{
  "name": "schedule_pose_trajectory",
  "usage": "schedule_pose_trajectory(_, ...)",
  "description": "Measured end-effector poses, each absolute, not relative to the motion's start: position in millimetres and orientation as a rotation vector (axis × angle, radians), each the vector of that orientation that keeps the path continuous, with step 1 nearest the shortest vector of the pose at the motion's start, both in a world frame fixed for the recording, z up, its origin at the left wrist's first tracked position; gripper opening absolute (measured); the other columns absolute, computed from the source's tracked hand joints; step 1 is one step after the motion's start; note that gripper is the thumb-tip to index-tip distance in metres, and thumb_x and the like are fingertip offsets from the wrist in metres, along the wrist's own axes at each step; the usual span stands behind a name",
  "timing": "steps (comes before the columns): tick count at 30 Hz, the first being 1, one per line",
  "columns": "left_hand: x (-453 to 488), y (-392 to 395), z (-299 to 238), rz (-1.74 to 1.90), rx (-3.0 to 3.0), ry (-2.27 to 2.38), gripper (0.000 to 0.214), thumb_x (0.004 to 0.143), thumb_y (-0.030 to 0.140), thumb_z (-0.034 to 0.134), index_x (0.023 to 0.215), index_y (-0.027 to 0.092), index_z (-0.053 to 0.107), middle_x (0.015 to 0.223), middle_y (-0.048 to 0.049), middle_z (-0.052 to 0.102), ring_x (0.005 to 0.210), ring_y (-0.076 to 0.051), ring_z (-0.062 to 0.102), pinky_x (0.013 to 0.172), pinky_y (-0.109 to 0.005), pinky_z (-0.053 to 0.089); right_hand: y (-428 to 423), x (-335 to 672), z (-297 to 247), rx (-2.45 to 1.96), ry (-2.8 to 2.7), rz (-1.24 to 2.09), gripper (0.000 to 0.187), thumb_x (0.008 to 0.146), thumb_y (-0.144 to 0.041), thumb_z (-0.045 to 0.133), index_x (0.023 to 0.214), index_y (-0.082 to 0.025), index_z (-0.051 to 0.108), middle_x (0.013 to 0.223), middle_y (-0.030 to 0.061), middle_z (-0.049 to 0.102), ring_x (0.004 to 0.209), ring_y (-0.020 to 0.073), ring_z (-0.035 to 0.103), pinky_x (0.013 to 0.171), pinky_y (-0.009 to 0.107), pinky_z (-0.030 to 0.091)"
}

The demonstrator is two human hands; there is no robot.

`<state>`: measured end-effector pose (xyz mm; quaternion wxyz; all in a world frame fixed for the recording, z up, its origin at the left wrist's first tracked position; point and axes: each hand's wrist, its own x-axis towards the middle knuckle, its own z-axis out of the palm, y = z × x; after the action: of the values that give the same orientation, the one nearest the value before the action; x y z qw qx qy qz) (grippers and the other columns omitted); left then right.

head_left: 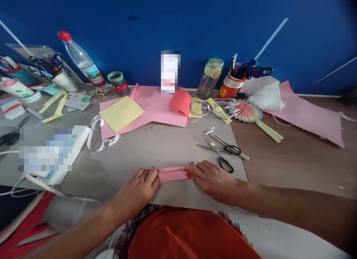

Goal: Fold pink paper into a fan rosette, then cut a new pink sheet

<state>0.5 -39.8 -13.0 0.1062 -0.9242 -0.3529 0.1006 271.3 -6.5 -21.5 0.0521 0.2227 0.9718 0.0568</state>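
Note:
A folded strip of pink paper (pixel 173 174), with red patches at its ends, lies low over the table's front edge. My left hand (pixel 143 184) pinches its left end, fingers curled in. At the opposite end my right hand (pixel 210 179) is closed on the strip, thumb and fingertips pressed to the paper. The fingertips of both hands are partly hidden. Just beyond my right hand rest the open black-handled scissors (pixel 223 160) and a slim grey-white tool (pixel 242 154), which looks like a craft knife.
Behind lie pink sheets (pixel 158 110) under a yellow sheet (pixel 122 113), beside tape rolls (pixel 199 108) and a pleated paper fan (pixel 248 111). A phone (pixel 170 73), a drink bottle (pixel 83 65) and a pen cup (pixel 230 86) stand along the blue wall. At left is a power strip (pixel 79 143).

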Motion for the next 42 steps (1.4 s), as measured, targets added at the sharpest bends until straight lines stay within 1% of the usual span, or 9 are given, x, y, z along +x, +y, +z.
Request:
schedule_pose_trajectory(5,1.8,-17.5,0.3,0.461,-2.973,-1.366,0.026,0.076,-0.001,0.042,0.085,0.019,0.055,0.088,-0.0048,0.052,0.069,-0.018,0.053,0.064,-0.030,0.045,-1.1,263.2,-13.6,0.687,2.845,-0.010,0.020,0.074,-0.004,0.049,0.089,-0.012,0.061,0.088,0.0107,0.057,0.074,0.0203,0.053,0.062,0.032,0.034)
schedule_pose_trajectory(10,-0.1,-0.5,-1.5,0.402,-3.135,-1.584,0.025,0.079,0.001,0.037,0.085,0.019,0.054,0.089,-0.0049,0.051,0.068,-0.016,0.053,0.064,-0.029,0.043,22.6,257.4,-8.6,0.742,2.737,-0.280,0.025,0.073,-0.001,0.047,0.090,-0.015,0.059,0.089,0.0072,0.060,0.066,0.0151,0.054,0.056,0.028,0.031)
schedule_pose_trajectory(15,-1.3,-1.8,-10.0,0.247,-3.159,-1.881,0.021,0.080,0.004,0.036,0.090,0.017,0.050,0.094,-0.0056,0.053,0.076,-0.016,0.055,0.071,-0.029,0.044,40.3,252.4,-9.4,0.952,2.687,-0.624,0.014,0.083,-0.012,0.047,0.089,-0.018,0.058,0.089,0.0050,0.064,0.079,0.0159,0.058,0.061,0.025,0.034)
schedule_pose_trajectory(18,1.5,-2.1,-8.1,0.325,-3.068,-1.981,0.021,0.082,0.007,0.037,0.095,0.017,0.049,0.093,-0.0063,0.053,0.077,-0.019,0.056,0.069,-0.031,0.044,44.6,247.8,-7.3,1.075,2.580,-0.713,0.010,0.084,-0.017,0.049,0.089,-0.019,0.057,0.089,0.0038,0.065,0.081,0.0172,0.059,0.060,0.025,0.033)
schedule_pose_trajectory(22,7.4,-2.8,-1.1,0.536,-2.964,-1.941,0.018,0.082,0.010,0.039,0.093,0.017,0.052,0.096,-0.0080,0.053,0.070,-0.019,0.057,0.063,-0.032,0.042,41.4,244.2,-5.2,1.116,2.539,-0.662,0.011,0.083,-0.019,0.051,0.093,-0.020,0.057,0.096,0.0048,0.063,0.081,0.0178,0.060,0.058,0.024,0.034)
schedule_pose_trajectory(26,11.1,-6.8,1.1,0.613,-2.891,-1.916,0.024,0.080,0.004,0.037,0.094,0.017,0.052,0.097,-0.0089,0.052,0.068,-0.020,0.058,0.060,-0.032,0.042,34.7,242.6,-6.9,1.105,2.544,-0.501,0.012,0.082,-0.017,0.052,0.093,-0.018,0.057,0.096,0.0069,0.061,0.078,0.0190,0.062,0.057,0.025,0.037)
schedule_pose_trajectory(33,11.1,-10.6,-0.2,0.575,-2.937,-1.861,0.019,0.082,0.005,0.037,0.092,0.017,0.049,0.093,-0.0083,0.055,0.068,-0.020,0.058,0.060,-0.032,0.042,31.5,238.7,-6.0,1.041,2.570,-0.437,0.019,0.076,-0.009,0.050,0.090,-0.018,0.058,0.100,0.0088,0.059,0.076,0.0192,0.063,0.057,0.026,0.042)
schedule_pose_trajectory(38,8.7,-10.7,-0.1,0.492,-2.994,-1.934,0.015,0.083,0.008,0.038,0.090,0.018,0.048,0.090,-0.0072,0.057,0.070,-0.019,0.059,0.061,-0.030,0.042,26.9,236.4,-2.0,1.038,2.590,-0.412,0.022,0.073,-0.005,0.049,0.089,-0.017,0.058,0.089,0.0079,0.064,0.078,0.0223,0.064,0.059,0.028,0.042)
schedule_pose_trajectory(42,6.5,-9.9,2.6,0.396,-3.011,-2.037,0.016,0.084,0.011,0.040,0.095,0.017,0.049,0.091,-0.0070,0.058,0.075,-0.020,0.060,0.064,-0.031,0.042,25.6,236.5,-0.6,1.079,2.598,-0.377,0.028,0.072,-0.003,0.049,0.096,-0.015,0.056,0.090,0.0089,0.064,0.076,0.0215,0.063,0.058,0.028,0.039)
